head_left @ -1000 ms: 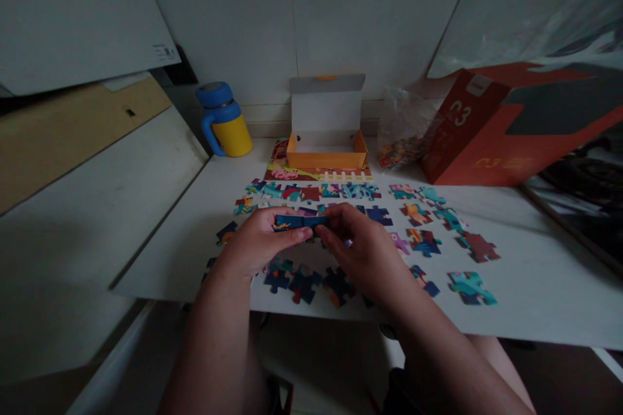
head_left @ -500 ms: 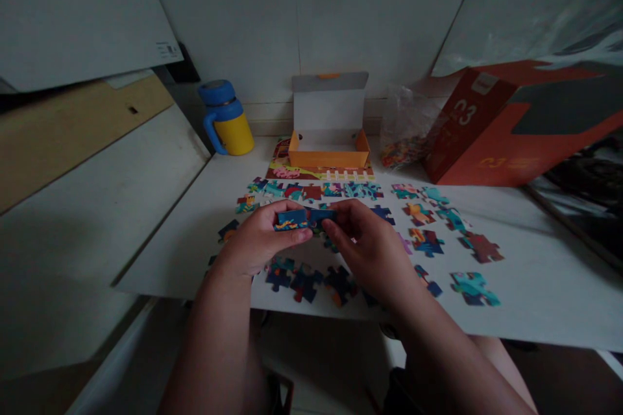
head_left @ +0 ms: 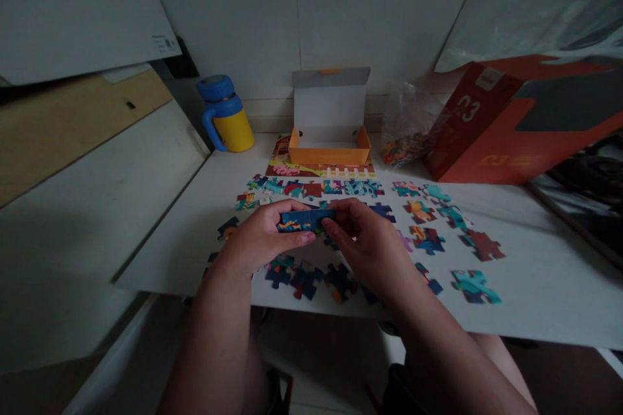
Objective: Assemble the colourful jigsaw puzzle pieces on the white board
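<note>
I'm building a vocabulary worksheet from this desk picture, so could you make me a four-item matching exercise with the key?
1. handled flask
2. small carton
3. plastic bag
4. left hand

A. standing open
B. gripping a blue puzzle piece
C. blue top, yellow body
D. see-through, beside the big red box

Pairs: 1-C; 2-A; 3-D; 4-B

Half a second ago, a gap parted the yellow-patterned piece (head_left: pixel 294 221) in your left hand (head_left: pixel 257 237) from the dark blue piece (head_left: pixel 318 215) in your right hand (head_left: pixel 367 233); now their edges meet, tops nearly level. You see more yellow pattern than a second ago.
</note>
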### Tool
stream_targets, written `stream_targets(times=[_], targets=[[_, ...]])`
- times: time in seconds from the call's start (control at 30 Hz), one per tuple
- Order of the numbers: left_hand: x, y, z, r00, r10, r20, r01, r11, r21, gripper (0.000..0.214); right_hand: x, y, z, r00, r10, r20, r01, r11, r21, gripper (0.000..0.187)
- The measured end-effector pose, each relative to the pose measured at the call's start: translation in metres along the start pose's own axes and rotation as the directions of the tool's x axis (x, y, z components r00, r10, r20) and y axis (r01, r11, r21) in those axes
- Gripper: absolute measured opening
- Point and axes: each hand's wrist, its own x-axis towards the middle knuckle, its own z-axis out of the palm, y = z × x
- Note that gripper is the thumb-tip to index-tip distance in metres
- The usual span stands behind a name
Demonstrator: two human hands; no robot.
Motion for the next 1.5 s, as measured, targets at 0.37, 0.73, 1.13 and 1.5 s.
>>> stream_targets(times=[0.37, 0.73, 1.13, 1.5], targets=[[-0.002, -0.002, 0.002, 0.999, -0.033, -0.009, 0.031, 0.992, -0.125, 0.040, 0.000, -0.001, -0.001, 0.999, 0.001, 0.037, -0.004, 0.997, 0.073, 0.022], [-0.001, -0.001, 0.003, 0.997, 0.021, -0.076, -0.022, 1.000, -0.010, 0.034, 0.000, 0.002, -0.001, 0.994, -0.012, 0.110, -0.006, 0.987, 0.160, 0.021], [0.001, -0.003, 0.002, 0.987, 0.018, -0.162, -0.045, 0.986, -0.159, 0.044, -0.002, -0.001, -0.003, 0.999, 0.000, -0.050, 0.003, 0.999, 0.049, 0.032], [0.012, 0.010, -0.009, 0.844, 0.100, -0.526, -0.319, 0.884, -0.343, 0.049, 0.009, 0.022, 0.020, 0.984, -0.150, 0.093, 0.172, 0.704, -0.689, 0.049]])
